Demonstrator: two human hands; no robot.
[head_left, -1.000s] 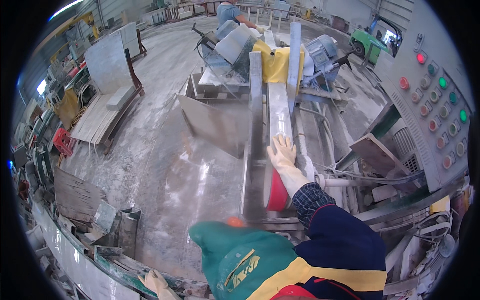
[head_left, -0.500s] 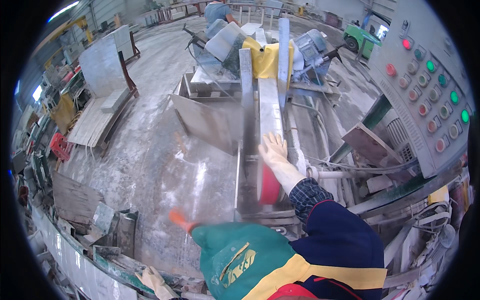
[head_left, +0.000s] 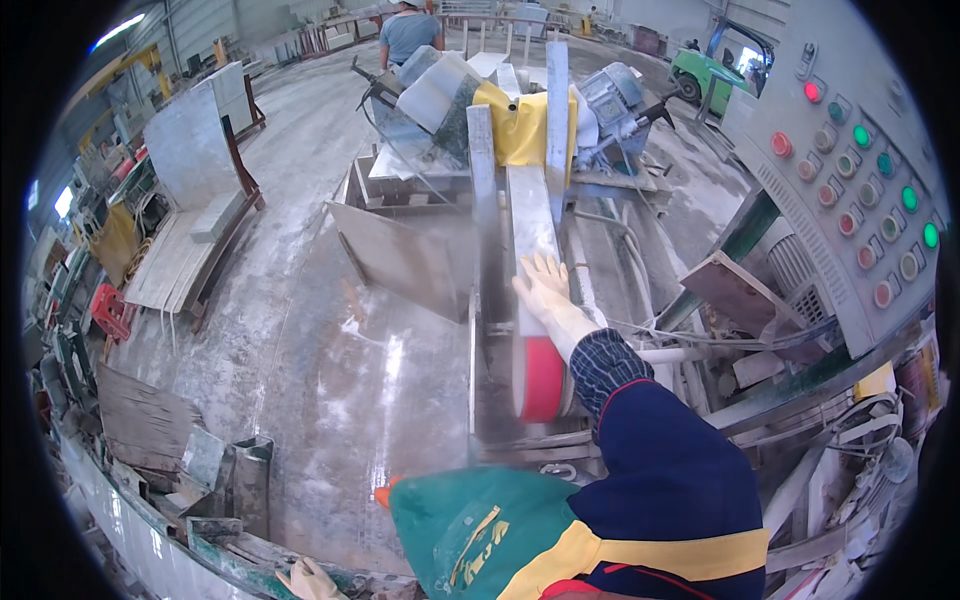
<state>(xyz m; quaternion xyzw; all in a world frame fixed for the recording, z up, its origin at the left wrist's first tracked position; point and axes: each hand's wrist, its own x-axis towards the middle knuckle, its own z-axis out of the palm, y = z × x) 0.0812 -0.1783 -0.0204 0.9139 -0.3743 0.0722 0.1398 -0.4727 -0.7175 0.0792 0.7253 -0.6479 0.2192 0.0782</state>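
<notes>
My right hand [head_left: 548,302], in a cream rubber glove, lies with fingers stretched out on the near end of a long pale strip [head_left: 531,215], which looks like stone. The strip runs away from me between two upright posts and under a yellow flap [head_left: 520,125]. Just below the hand is a red-faced roller [head_left: 541,380]. My left hand [head_left: 308,580], gloved alike, is low at the bottom edge beside a stone-littered ledge. Its fingers look apart with nothing visible in them; part of it is cut off.
Motors [head_left: 612,100] flank the flap. A control panel [head_left: 850,170] with lit buttons stands close on the right. A tilted board [head_left: 395,262] leans left of the strip. Stone offcuts line the left. Farther back are a person [head_left: 409,38] and a green forklift [head_left: 705,75].
The view has shifted slightly, so the machine sits a little lower and left. My right hand stays on the strip's near end. My left hand has slipped lower toward the edge of view.
</notes>
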